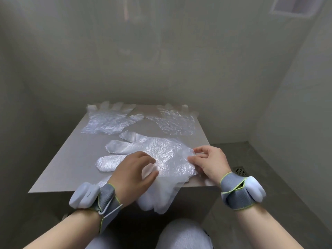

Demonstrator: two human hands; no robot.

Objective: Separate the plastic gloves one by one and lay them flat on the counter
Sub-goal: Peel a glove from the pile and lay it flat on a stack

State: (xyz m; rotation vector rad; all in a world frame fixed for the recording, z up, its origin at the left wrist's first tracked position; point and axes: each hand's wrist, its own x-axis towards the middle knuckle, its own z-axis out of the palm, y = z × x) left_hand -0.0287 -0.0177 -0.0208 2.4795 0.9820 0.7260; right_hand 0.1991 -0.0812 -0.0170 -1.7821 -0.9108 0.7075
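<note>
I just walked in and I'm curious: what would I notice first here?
Probably the crinkly glove pile at the near edge of the counter, with the left hand resting on it and the right hand pinching its cuff edge. Farther back lie one flat glove and another flat glove, side by side.

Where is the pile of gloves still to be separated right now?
Head view: the glove pile lies on the counter at its near edge, right of centre, partly overhanging it, under the left hand with the right hand pinching its right edge.
</note>
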